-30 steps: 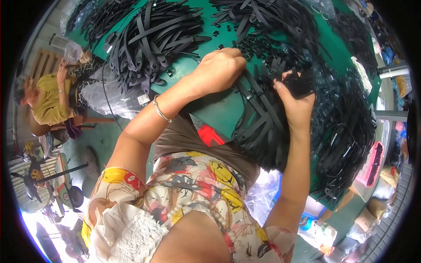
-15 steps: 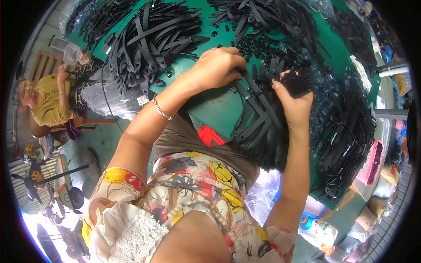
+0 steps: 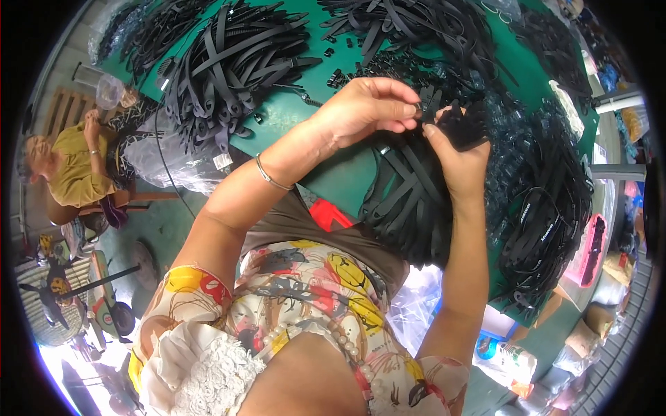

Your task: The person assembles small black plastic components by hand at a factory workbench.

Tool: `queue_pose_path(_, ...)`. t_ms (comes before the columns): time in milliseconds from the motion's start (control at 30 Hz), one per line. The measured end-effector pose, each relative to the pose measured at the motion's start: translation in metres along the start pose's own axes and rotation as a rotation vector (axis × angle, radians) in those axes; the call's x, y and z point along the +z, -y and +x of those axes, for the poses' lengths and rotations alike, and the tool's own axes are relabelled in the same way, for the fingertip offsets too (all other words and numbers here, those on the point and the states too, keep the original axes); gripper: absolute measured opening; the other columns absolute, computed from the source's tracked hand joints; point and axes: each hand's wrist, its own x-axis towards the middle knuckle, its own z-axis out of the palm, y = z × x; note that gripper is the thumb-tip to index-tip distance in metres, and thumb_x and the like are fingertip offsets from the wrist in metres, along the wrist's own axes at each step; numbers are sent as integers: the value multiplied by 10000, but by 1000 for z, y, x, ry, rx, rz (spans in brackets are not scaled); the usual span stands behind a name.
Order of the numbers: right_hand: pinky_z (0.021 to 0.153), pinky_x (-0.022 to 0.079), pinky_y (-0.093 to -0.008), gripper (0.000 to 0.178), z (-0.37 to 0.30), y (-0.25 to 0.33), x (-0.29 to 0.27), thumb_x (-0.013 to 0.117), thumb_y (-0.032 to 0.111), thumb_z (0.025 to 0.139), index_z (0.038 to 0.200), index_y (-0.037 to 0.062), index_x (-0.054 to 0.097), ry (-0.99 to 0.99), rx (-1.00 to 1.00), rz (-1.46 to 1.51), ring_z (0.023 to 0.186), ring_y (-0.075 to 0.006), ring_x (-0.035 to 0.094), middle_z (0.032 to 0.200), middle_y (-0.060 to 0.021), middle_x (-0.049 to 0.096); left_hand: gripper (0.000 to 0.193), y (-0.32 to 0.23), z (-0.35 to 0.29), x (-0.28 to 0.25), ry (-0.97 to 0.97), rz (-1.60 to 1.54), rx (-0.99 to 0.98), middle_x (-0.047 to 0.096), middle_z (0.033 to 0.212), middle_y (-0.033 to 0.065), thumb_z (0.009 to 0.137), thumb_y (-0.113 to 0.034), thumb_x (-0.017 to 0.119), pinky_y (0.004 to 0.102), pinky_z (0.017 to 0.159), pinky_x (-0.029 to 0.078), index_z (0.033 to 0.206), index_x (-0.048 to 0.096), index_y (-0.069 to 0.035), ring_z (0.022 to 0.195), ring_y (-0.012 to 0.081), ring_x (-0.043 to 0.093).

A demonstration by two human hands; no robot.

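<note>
In my right hand (image 3: 456, 152) is a bunch of black straps (image 3: 466, 126), gripped near their ends with the thumb on the near side. My left hand (image 3: 371, 111) is beside it, thumb and fingertips pinched together at the edge of that bunch. A small dark piece seems to be between those fingertips, too small to make out. Below both hands a fan of flat black straps (image 3: 409, 201) spreads over the near edge of the green table (image 3: 340, 182). Small black buckles (image 3: 388, 66) lie scattered just beyond my hands.
Heaps of black straps lie at the far left (image 3: 229, 62), far middle (image 3: 423, 28) and right (image 3: 544, 229). Clear plastic pieces (image 3: 510, 139) are piled right of my right hand. A pink tray (image 3: 590, 253) stands at the right edge. Another person (image 3: 80, 163) sits at the left.
My left hand has moved right, from the strap lying on the table to the bunch in my right hand. My right hand has barely shifted and keeps its grip.
</note>
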Motion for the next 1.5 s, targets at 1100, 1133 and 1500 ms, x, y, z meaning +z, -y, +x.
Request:
queue_pose_path(1100,702,468,-240,194,2,1,-1,673,12,713,894,0,604,9,1,-90,762,-97,588,852,-29,640,186,3,0,18,-34,558,147,614,730,8,835,-171,637,177,516,396,918,651,-5,588,49,494)
queue_pose_path(1133,699,467,-239,190,2,1,-1,675,13,713,890,3,604,12,-14,-92,761,-96,586,846,-28,639,171,-3,1,17,22,623,99,615,720,1,831,-176,640,180,516,405,888,661,-16,593,50,506)
queue_pose_path(1500,692,476,-234,193,0,8,2,728,27,710,881,1,643,29,46,-14,745,-87,598,836,-22,657,217,2,8,23,-44,866,213,554,618,5,850,-177,597,227,503,388,746,616,13,564,55,470)
